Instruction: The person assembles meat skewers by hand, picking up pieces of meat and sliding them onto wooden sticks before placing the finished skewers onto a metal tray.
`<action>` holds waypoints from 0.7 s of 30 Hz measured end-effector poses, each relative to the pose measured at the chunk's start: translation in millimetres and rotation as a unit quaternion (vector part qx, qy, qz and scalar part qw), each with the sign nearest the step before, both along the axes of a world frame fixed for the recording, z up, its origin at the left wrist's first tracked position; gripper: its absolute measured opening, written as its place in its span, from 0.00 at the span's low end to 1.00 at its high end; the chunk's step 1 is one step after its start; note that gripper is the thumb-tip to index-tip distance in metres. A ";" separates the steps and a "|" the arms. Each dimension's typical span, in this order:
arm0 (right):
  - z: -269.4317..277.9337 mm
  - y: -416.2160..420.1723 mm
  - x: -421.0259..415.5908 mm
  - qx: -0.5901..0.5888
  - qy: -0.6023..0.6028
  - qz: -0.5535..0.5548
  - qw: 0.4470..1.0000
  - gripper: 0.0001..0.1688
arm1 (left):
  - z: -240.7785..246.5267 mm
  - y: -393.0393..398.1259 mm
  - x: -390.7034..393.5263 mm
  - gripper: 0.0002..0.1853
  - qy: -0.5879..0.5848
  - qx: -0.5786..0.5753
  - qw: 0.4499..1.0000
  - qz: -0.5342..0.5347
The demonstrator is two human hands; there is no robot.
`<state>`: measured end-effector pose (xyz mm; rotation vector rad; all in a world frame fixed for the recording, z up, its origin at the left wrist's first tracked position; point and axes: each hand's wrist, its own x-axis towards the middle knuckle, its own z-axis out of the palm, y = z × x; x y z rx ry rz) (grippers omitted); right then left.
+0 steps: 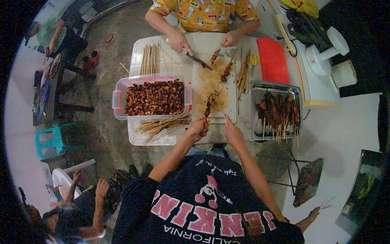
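My left hand (198, 129) grips the lower end of a meat skewer (208, 105), whose browned meat points away from me over a stained white cutting board (199, 88). In my right hand (233, 131) is a knife (220, 102), its thin blade slanting up beside the meat. Another meat skewer (226, 72) lies on the board's far right part. Left of the board, a clear plastic container (120, 105) holds many small pieces of browned meat (154, 97). A metal tray (275, 85) to the right bears a pile of meat skewers (278, 109).
Across the table (179, 138), a co-worker's hands (179, 42) hold a knife (198, 60) and a skewer (215, 56). Bare sticks (150, 59) lie at far left, used-looking sticks (161, 125) nearer me. Yellow scissors (254, 59) and a red sheet (273, 61) are at right.
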<state>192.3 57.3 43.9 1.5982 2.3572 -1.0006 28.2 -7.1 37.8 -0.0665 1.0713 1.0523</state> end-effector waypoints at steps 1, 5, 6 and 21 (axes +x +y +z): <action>0.6 -0.5 0.8 -0.007 0.008 0.001 1.000 0.24 | -3.9 -1.2 -2.6 0.08 0.003 -0.003 1.000 -0.005; -1.4 -5.3 9.7 -0.007 0.029 -0.014 0.999 0.24 | -14.9 -4.6 1.3 0.08 0.102 -0.030 0.994 -0.030; -4.1 -7.5 13.3 0.000 0.032 -0.019 0.999 0.24 | -20.1 -5.0 2.6 0.08 0.134 -0.021 0.990 -0.035; 64.2 -16.0 8.0 -0.245 0.171 -0.059 0.953 0.36 | -66.9 -2.1 20.7 0.11 0.505 0.068 0.857 -0.070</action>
